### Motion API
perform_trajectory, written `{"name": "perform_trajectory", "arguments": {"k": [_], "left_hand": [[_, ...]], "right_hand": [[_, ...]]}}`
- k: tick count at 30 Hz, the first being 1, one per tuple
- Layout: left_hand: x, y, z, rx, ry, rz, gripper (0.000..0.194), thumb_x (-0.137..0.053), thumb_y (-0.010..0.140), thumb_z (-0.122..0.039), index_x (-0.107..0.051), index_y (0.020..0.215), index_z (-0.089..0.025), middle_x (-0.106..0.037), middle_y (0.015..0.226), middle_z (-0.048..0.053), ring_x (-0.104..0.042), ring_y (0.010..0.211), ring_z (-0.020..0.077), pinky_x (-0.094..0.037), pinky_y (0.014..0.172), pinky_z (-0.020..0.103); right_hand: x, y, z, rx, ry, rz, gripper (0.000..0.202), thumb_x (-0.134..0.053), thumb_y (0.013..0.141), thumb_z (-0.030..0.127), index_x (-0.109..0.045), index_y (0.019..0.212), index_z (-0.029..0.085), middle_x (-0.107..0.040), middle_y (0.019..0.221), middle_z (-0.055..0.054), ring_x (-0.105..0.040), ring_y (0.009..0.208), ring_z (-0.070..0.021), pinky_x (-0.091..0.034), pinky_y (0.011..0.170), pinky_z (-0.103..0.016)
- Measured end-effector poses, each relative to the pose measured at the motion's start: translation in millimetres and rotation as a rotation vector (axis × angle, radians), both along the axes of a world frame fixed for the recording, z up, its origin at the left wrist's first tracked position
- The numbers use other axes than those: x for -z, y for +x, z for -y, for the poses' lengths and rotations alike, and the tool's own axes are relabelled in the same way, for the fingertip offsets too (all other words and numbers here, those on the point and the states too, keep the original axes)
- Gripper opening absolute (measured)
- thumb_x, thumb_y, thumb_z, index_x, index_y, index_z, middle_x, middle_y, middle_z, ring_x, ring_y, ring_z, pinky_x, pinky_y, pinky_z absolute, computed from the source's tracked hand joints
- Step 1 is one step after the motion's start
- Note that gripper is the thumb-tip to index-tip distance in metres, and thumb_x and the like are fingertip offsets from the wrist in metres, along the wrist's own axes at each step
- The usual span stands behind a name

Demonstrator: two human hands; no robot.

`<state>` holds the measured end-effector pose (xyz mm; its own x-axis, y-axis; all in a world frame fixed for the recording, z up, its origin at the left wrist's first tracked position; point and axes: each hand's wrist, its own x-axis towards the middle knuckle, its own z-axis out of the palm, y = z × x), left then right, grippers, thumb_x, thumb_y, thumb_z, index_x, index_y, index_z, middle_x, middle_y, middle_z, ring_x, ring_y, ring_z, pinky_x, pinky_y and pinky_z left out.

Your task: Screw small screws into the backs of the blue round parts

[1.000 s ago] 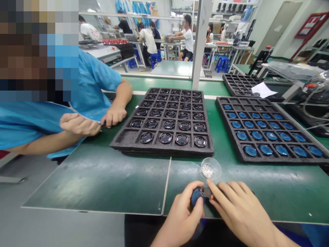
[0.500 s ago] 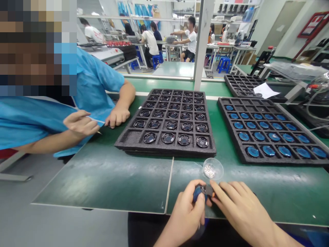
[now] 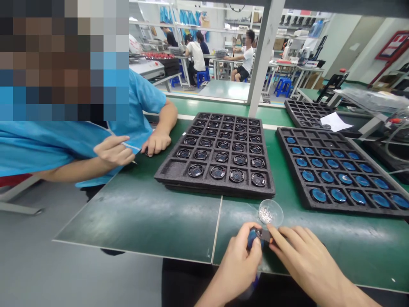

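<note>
In my left hand (image 3: 244,251) is a small round part with a blue face (image 3: 252,239), pinched between thumb and fingers at the table's near edge. My right hand (image 3: 303,251) is closed on a small dark grey block (image 3: 266,234) with a bit of orange beside it, held against the rim of the blue part. Fingers cover much of both pieces, so how they join is hidden. Just beyond my fingertips stands a clear round dish (image 3: 275,212) with many tiny silvery pieces (image 3: 265,215) in it.
A stacked black foam tray (image 3: 166,172) holds dark round parts, ahead to the left. Another foam tray (image 3: 306,200) at right holds blue-faced discs. A co-worker in blue (image 3: 150,94) sits at left, holding a thin white tool. An upright post (image 3: 262,64) stands behind.
The whole view has shifted slightly, so things appear further right. Both my hands keep nearly the same hold on the blue part and dark block.
</note>
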<state>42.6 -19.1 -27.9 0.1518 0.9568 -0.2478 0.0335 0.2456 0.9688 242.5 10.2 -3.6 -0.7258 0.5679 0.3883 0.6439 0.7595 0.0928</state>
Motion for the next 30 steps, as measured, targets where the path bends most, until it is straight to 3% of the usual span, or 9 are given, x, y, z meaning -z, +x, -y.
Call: {"name": "perform_trajectory", "arguments": {"k": [3,6,8,10,14,18,25,27,30], "left_hand": [[4.6,0.4,-0.2,-0.019,-0.005,0.026,0.03,-0.057,0.1,-0.039,-0.06,0.122,-0.02,-0.056,0.061,-0.007,-0.044,0.04,0.0095,-0.037,0.044,0.02],[3.0,1.0,-1.6,-0.091,-0.055,0.029,0.029,-0.058,0.099,-0.042,-0.059,0.119,-0.021,-0.056,0.06,-0.007,-0.046,0.041,0.0108,-0.037,0.044,0.02],[-2.6,1.5,-3.4,-0.114,-0.079,0.046,0.033,-0.062,0.097,-0.045,-0.058,0.12,-0.021,-0.058,0.062,-0.006,-0.05,0.044,0.0118,-0.041,0.045,0.021],[-9.9,2.3,-5.4,-0.091,-0.068,0.074,0.039,-0.068,0.094,-0.046,-0.057,0.123,-0.022,-0.061,0.066,-0.005,-0.054,0.047,0.0126,-0.045,0.048,0.021],[-17.4,3.7,-5.9,-0.038,-0.013,0.12,0.046,-0.07,0.095,-0.049,-0.055,0.129,-0.022,-0.066,0.074,-0.002,-0.058,0.051,0.0131,-0.049,0.052,0.023],[-9.4,-0.9,0.6,-0.011,0.02,0.159,0.05,-0.069,0.096,-0.053,-0.053,0.132,-0.022,-0.07,0.085,0.002,-0.061,0.057,0.0135,-0.05,0.055,0.024],[8.1,-11.1,3.9,0.081,0.041,0.176,0.057,-0.048,0.104,-0.068,-0.042,0.137,-0.022,-0.071,0.106,0.009,-0.061,0.066,0.0133,-0.052,0.064,0.028],[8.6,-11.7,3.2,0.087,0.025,0.19,0.066,-0.047,0.102,-0.072,-0.034,0.144,-0.022,-0.071,0.109,0.011,-0.061,0.067,0.0135,-0.052,0.066,0.03],[6.6,-11.9,5.0,0.112,0.015,0.22,0.08,-0.046,0.1,-0.076,-0.02,0.153,-0.023,-0.071,0.111,0.012,-0.06,0.068,0.014,-0.052,0.071,0.032]], "right_hand": [[-13.2,2.8,-0.1,-0.019,-0.002,-0.015,0.032,-0.037,0.115,0.019,-0.06,0.134,0.009,-0.068,0.101,-0.012,-0.062,0.082,-0.0268,-0.043,0.073,-0.041],[-49.2,18.1,-3.7,0.036,0.106,-0.171,0.028,-0.04,0.114,0.022,-0.061,0.132,0.016,-0.069,0.097,-0.009,-0.063,0.078,-0.0255,-0.048,0.068,-0.038],[-73.0,29.9,-9.0,0.148,0.219,-0.276,0.028,-0.048,0.112,0.027,-0.06,0.138,0.023,-0.069,0.1,-0.009,-0.064,0.08,-0.0263,-0.05,0.067,-0.037],[-82.6,36.8,-15.4,0.146,0.156,-0.227,0.032,-0.048,0.113,0.034,-0.057,0.142,0.022,-0.069,0.103,-0.009,-0.066,0.085,-0.0268,-0.052,0.072,-0.038],[-54.9,35.0,-29.8,0.061,-0.058,-0.081,0.035,-0.032,0.118,0.035,-0.056,0.135,0.016,-0.066,0.094,-0.007,-0.064,0.079,-0.0243,-0.051,0.07,-0.037],[-23.6,30.2,-40.2,0.078,-0.109,0.038,0.035,-0.032,0.117,0.038,-0.055,0.135,0.018,-0.064,0.095,-0.007,-0.061,0.08,-0.0262,-0.048,0.069,-0.039],[-24.6,29.5,-45.8,0.107,-0.081,0.009,0.033,-0.037,0.115,0.033,-0.053,0.139,0.016,-0.065,0.106,-0.01,-0.061,0.097,-0.0309,-0.047,0.09,-0.05],[-26.2,29.4,-41.5,0.131,-0.154,-0.089,0.031,-0.039,0.114,0.033,-0.055,0.137,0.02,-0.065,0.106,-0.008,-0.062,0.095,-0.0293,-0.048,0.087,-0.047],[-29.3,24.2,-26.8,0.17,-0.406,-0.362,0.021,-0.047,0.11,0.03,-0.061,0.124,0.025,-0.067,0.102,-0.004,-0.063,0.085,-0.0225,-0.05,0.076,-0.035]]}}
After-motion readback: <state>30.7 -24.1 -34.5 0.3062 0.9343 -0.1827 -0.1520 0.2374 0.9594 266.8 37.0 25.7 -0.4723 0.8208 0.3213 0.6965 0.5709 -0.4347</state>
